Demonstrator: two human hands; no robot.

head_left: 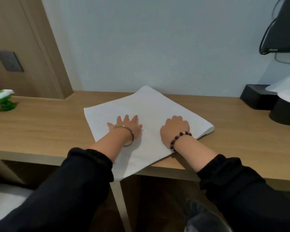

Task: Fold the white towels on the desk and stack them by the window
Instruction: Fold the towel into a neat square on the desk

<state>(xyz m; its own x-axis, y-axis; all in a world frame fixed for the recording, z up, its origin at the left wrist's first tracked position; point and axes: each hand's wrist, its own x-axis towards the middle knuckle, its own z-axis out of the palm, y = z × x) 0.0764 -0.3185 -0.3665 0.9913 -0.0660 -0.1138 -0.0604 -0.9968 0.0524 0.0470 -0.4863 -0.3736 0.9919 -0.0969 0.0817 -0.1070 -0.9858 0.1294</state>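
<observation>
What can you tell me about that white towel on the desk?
The towel is plain white, soft-looking cloth, folded flat in layers, as its right edge shows. It lies askew on the wooden desk, its near corner hanging over the front edge. The left hand lies spread flat on it; the right hand rests on it too.

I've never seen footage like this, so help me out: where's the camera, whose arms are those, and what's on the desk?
There is no machine here. One camera sits on a person's head and looks down at their own two hands. Both rest on a white towel spread on a wooden desk, its near corner hanging over the edge. The left hand lies flat with fingers spread; the right hand has bent fingers, and I cannot tell whether it pinches the cloth. A green toy stands far left, black boxes far right.
</observation>
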